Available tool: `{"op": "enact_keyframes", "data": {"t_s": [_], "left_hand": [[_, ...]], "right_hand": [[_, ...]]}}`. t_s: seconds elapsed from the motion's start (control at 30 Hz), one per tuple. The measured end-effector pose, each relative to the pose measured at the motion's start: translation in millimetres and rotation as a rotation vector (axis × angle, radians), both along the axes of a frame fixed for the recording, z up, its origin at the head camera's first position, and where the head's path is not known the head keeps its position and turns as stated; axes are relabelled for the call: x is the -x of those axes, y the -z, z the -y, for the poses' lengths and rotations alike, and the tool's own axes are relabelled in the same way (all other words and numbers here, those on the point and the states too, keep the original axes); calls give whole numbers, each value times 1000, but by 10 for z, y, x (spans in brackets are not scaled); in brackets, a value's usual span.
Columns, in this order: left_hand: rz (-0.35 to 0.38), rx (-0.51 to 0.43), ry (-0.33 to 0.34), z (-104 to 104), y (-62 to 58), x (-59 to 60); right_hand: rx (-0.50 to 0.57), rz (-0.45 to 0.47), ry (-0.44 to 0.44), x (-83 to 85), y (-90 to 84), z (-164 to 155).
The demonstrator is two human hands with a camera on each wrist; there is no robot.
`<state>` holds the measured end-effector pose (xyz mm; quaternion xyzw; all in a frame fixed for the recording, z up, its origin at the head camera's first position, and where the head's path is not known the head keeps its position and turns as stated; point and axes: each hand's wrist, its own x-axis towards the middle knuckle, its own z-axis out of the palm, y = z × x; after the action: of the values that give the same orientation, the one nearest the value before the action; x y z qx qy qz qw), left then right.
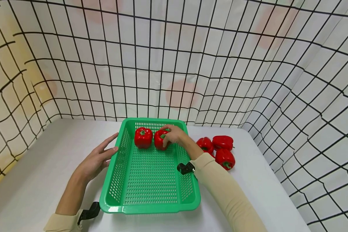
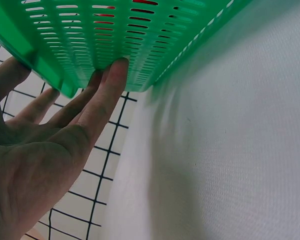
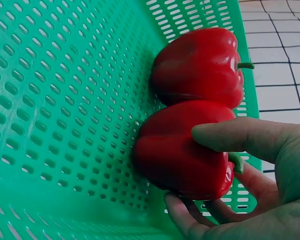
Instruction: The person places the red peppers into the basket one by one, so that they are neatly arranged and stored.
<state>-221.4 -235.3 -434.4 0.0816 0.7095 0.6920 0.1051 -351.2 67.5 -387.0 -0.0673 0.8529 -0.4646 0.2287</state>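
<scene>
Wht tbl (image 1: 258, 187): L fingers (image 2: 103, 102) straight, touching grn basket (image 1: 150, 208); R fingers (image 3: 184, 216) pinch red pepper (image 3: 177, 152).

Green basket (image 1: 150, 209) and, to its right, red peppers (image 1: 225, 158) on a white table (image 1: 261, 183).

head view high, downward, left wrist close outside basket (image 1: 150, 208), right wrist closely looking in, all sharing it
</scene>
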Motion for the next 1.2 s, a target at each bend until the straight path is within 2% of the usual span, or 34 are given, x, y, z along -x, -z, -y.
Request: {"op": "enact_keyframes", "data": {"t_s": [0.47,0.83,1.2], "left_hand": [[-2,-12,17,26,-14,0],[-2,-8,20,13,-9,-4],[-8,4,12,-1,-5,-8]], "right_hand": [[-53,11,29,4,-155,11],[-65,2,-41,-98,-343,-91],[-192,-162,-104,-297,-558,-358]]}}
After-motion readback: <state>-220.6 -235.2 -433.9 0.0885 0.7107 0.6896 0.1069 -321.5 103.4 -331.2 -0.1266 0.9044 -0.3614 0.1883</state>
